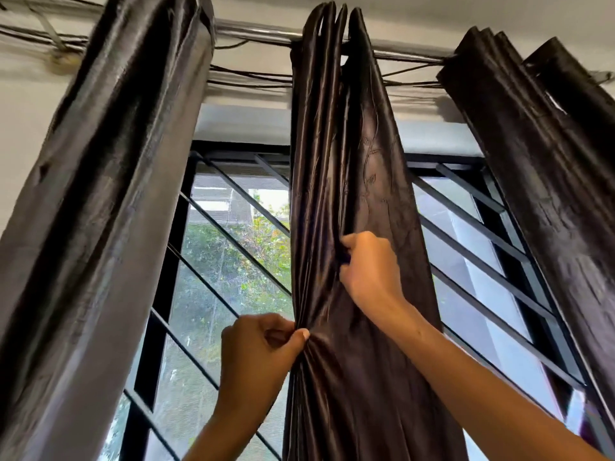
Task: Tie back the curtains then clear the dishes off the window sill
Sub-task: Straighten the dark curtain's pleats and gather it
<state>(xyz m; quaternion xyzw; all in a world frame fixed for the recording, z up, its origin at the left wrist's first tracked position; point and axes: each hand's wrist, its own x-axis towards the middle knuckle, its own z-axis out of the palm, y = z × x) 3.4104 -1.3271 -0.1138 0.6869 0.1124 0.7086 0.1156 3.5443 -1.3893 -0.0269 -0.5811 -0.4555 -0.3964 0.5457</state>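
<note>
The fingers (283, 327) of the left hand (259, 357) are curled & the thumb pinches a bunch of folds on the left edge of the middle curtain (336, 181). Going from the left: a dark shiny left curtain (100, 194) hangs down the left side, w/ a pale wall (23, 128) behind it. Next comes the window (233, 261), w/ black slanted bars (213, 287) across the glass & green trees outside. The left hand comes up from the bottom, just beside the window, low on the middle curtain. That curtain hangs from a silver rod (259, 33) at the top & is pulled in tight where the left hand holds it. The right hand (369, 267) is higher up & a bit to the right. Its fingers are curled into the folds & grip the cloth, knuckles facing us. Its bare arm runs down to the bottom right corner. More window & bars show past it. Last, the right curtain (545, 181) hangs bunched on the far right. The window sill & dishes can't be seen.
</note>
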